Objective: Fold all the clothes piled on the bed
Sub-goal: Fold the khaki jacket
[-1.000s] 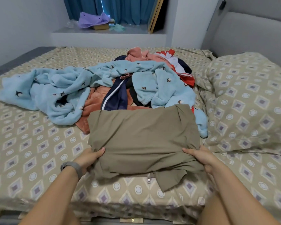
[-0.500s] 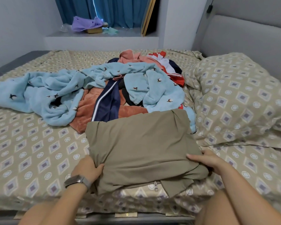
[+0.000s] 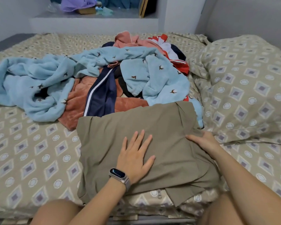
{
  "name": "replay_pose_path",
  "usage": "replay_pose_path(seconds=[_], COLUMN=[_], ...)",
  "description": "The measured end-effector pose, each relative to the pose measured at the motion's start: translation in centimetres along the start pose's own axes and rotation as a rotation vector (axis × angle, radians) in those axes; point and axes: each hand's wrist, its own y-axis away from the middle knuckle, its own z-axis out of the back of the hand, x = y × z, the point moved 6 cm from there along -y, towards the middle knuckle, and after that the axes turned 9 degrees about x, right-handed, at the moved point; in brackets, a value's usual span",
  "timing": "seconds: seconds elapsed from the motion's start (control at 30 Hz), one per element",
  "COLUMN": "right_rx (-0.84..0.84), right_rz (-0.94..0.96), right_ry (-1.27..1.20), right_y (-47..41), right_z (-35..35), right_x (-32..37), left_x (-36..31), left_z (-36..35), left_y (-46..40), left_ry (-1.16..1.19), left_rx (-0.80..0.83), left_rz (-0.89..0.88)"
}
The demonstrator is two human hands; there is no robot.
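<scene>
A folded olive-brown garment [image 3: 152, 127] lies near the front edge of the bed [image 3: 31, 151]. My left hand [image 3: 135, 156] rests flat on its middle with fingers spread, a watch on the wrist. My right hand [image 3: 203, 140] grips the garment's right edge, thumb on top and fingers tucked underneath. Behind it sits the unfolded pile: a light blue fleece piece with small birds [image 3: 44, 82], a rust-orange fleece [image 3: 78, 101], a navy piece with a white stripe [image 3: 102, 93], a pink garment [image 3: 128, 39] and a red, white and navy one [image 3: 172, 52].
A patterned pillow [image 3: 243, 82] lies at the right against a grey headboard [image 3: 250, 18]. A ledge [image 3: 94, 17] beyond the bed holds a purple cloth [image 3: 76, 4] and small items. My knees show at the bottom edge.
My left hand has come off the garment's left edge and now lies flat on its top. My right hand has slid up along the right edge. The camera has tilted down and closer.
</scene>
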Motion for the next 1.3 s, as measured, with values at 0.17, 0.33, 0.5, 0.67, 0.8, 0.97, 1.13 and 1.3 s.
replay_pose_path(seconds=[0.17,0.33,0.5,0.67,0.8,0.97,1.13,1.3], right_rx=[0.184,0.497,0.320,0.202,0.141,0.198,0.396,0.869], right_rz=[-0.115,-0.206,-0.179,-0.171,-0.102,0.108,0.286,0.118], right_ry=[-0.207,-0.247,-0.248,-0.122,0.173,0.454,0.707,0.349], right_y=[-1.0,0.8,1.0,3.3,5.5,7.6,8.4,8.6], right_z=[-1.4,-1.9,-1.8,-3.2,-6.3,-15.0,-25.9,-32.4], right_x=[0.4,0.8,1.9,6.2,12.0,18.6,20.0,15.2], left_x=[1.8,1.4,2.6,7.6,9.9,10.9,13.5,16.3], left_z=[-4.0,-3.1,1.6,4.9,5.0,4.9,4.1,3.6], left_y=[-2.4,-2.3,-0.2,2.7,4.3,6.1,7.7,8.6], left_ry=[-0.109,-0.046,0.433,0.959,1.280,1.515,1.890,1.839], left_rx=[0.172,0.274,0.064,-0.145,-0.118,-0.004,0.062,0.072], left_rz=[0.065,0.010,-0.017,0.121,0.346,0.464,0.593,0.516])
